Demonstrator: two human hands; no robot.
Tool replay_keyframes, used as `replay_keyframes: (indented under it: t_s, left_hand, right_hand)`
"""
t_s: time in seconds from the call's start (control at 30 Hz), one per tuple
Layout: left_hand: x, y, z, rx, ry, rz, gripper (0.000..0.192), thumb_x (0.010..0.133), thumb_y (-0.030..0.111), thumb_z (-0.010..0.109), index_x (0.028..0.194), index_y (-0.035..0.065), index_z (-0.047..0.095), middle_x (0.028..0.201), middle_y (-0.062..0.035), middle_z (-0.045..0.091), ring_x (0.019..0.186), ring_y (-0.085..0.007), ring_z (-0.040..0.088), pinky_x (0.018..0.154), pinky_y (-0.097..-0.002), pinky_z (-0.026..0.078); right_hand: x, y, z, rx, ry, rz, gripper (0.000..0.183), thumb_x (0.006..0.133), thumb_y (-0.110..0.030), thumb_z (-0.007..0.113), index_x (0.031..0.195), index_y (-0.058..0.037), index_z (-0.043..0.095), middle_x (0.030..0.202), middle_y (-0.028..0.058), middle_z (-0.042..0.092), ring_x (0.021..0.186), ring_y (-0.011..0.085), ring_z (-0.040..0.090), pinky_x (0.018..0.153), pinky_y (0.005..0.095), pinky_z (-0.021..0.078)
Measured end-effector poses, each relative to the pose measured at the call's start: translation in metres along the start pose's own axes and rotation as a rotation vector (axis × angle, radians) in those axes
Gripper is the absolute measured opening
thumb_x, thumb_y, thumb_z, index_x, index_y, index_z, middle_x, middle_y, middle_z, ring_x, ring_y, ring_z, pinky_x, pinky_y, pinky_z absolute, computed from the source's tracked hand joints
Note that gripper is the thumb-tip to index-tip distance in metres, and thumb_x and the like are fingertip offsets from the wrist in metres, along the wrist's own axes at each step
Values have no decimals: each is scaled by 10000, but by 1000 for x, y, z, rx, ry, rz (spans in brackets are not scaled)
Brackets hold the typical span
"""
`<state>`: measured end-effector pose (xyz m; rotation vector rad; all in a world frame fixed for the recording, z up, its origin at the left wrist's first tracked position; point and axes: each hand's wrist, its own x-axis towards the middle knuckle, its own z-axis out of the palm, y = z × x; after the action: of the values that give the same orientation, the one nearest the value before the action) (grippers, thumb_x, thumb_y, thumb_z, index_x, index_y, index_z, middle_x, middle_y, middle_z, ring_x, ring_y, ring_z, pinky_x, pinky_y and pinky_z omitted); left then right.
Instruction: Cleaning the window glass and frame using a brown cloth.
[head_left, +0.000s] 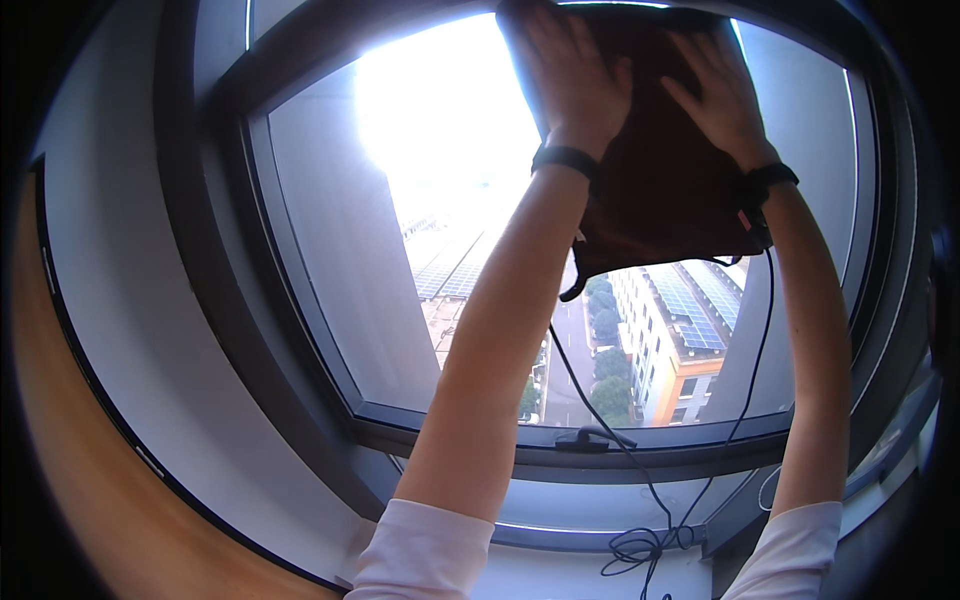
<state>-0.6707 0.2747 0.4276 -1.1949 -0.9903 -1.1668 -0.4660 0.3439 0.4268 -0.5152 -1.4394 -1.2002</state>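
Observation:
My two arms reach up in front of a window. A dark, flat, soft-looking thing, perhaps a cloth or bag (675, 202), lies between my hands and the bright glass. My left hand (577, 75) rests flat on its upper left part, fingers apart and pointing up. On its upper right part my right hand (716, 97) lies in the same way, thumb spread. Each wrist wears a black band. A short dark strap (574, 289) hangs from the thing's lower left corner. Thin black cables (763, 322) run down from near its lower corners.
A dark window frame (480, 454) surrounds the glass, with a black handle (583, 441) at its bottom. Below the sill hangs a tangled bundle of black cable (637, 547). A wooden panel (90, 450) is at the left. Buildings with solar panels (694, 307) show outside.

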Motion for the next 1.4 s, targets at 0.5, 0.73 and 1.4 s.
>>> replay_keyframes:
  t_s: [0.5, 0.73, 1.4]
  left_hand:
    - [14, 14, -19, -260, -66, 119, 832, 972, 482, 557, 1541, -86, 344, 1618, -374, 192, 1539, -495, 111, 1274, -561, 43]
    - [-5, 52, 15, -491, -79, 121, 851, 875, 483, 699, 1528, 8, 433, 1673, -317, 93, 1554, -493, 45, 1267, -603, 35]
    - [2, 40, -27, -606, -21, 176, 774, 744, 407, 825, 1388, 49, 589, 1551, -256, 388, 1470, -441, 316, 1223, -536, 269]
  right_hand:
    - [-16, 50, 16, -191, 36, 76, 632, 1049, -478, 528, 1601, -231, 345, 1639, 131, 358, 1546, 349, 259, 1275, 516, 222]
    - [-62, 84, 1, -325, -46, -32, 488, 1104, -306, 464, 1553, -120, 419, 1629, 175, 358, 1533, 383, 273, 1266, 486, 240]
    - [-44, 40, -46, -309, -104, 128, 592, 1055, -362, 540, 1478, 43, 449, 1468, 276, 470, 1379, 448, 418, 1192, 531, 301]
